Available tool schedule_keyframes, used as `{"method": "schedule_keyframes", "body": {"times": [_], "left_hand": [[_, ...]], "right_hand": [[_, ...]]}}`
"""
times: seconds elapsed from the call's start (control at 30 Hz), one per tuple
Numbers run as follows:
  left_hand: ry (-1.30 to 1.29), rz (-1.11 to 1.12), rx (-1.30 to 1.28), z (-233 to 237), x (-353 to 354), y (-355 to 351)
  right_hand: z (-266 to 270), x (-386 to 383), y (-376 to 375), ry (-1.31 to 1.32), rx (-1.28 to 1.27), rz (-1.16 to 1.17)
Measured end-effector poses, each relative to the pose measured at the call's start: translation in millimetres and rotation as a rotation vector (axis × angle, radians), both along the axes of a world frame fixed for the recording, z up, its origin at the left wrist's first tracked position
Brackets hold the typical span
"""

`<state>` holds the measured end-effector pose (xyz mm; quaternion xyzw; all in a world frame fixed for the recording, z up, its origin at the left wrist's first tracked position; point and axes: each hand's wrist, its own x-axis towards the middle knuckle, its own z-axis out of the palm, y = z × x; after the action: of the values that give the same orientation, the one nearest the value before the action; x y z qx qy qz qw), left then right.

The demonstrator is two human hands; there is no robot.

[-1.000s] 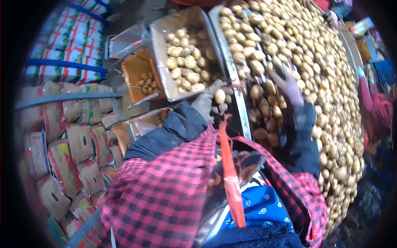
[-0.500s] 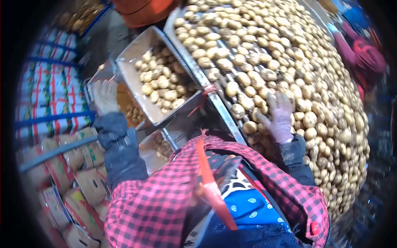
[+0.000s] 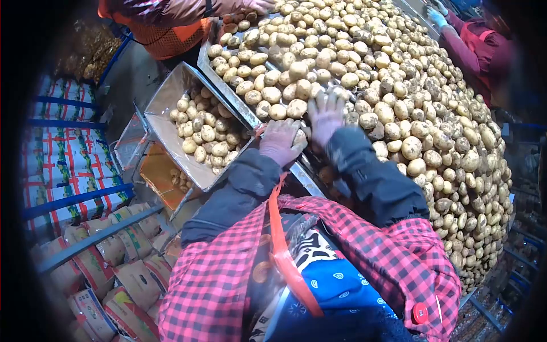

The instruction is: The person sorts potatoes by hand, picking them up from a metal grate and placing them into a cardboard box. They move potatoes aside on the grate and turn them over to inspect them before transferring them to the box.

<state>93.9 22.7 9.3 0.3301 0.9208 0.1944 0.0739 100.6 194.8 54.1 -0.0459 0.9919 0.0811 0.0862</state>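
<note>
Potatoes [image 3: 421, 137] lie in a broad heap on a sorting table with a metal edge [image 3: 228, 94]. My left hand [image 3: 280, 142], in a dirty pale glove, is at that edge, its fingers curled round a potato [image 3: 301, 137]. Just to its right, my right hand [image 3: 326, 117], also gloved, rests among the potatoes with its fingers spread and nothing visibly gripped. Left of the edge stands a lined box [image 3: 165, 114] partly filled with potatoes [image 3: 208, 134].
A co-worker in orange [image 3: 171, 37] reaches onto the table at the top left. Another co-worker in dark red [image 3: 473, 51] stands across the heap. Printed cartons [image 3: 137, 279] and white-red boxes [image 3: 74, 154] are stacked at the left, beside a metal rail [image 3: 97, 242].
My left hand has moved right, from beside the box to the table edge, and now holds a potato. My right hand has shifted left and up. The co-worker in orange has come further into view.
</note>
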Motion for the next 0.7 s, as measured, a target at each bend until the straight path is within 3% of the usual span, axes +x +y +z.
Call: {"method": "schedule_keyframes", "body": {"times": [0.07, 0.1, 0.17, 0.2, 0.33, 0.4, 0.53, 0.6, 0.7], "left_hand": [[0.094, -0.102, 0.032, 0.0, 6.7, -19.4], [0.093, -0.103, 0.022, 3.5, 13.1, -28.0], [0.086, -0.125, -0.007, 13.7, 26.1, -42.1], [0.102, -0.124, -0.016, 12.3, 29.9, -43.4], [0.079, -0.084, -0.048, 0.9, 35.1, -40.6], [-0.015, -0.058, -0.107, 9.1, 27.6, -34.4], [0.392, 0.057, 0.179, 38.7, 13.7, -15.0], [0.379, 0.027, 0.162, 32.7, -6.1, -1.0], [0.04, 0.038, -0.151, 7.9, -42.7, 22.9]], "right_hand": [[-32.2, 51.6, -3.3, 0.133, -0.016, 0.23], [-39.2, 76.9, -8.3, 0.155, 0.06, 0.198], [-30.6, 106.8, -4.5, 0.107, -0.103, 0.2], [-13.3, 114.6, 9.9, 0.039, -0.335, 0.233], [10.1, 125.3, 31.4, -0.103, -0.637, 0.337], [22.4, 117.8, 33.1, -0.084, -0.785, 0.272], [27.4, 107.6, 28.3, 0.0, -0.89, 0.175], [26.7, 104.3, 22.4, -0.012, -0.887, 0.168], [25.0, 100.5, 11.6, -0.054, -0.907, 0.26]]}}
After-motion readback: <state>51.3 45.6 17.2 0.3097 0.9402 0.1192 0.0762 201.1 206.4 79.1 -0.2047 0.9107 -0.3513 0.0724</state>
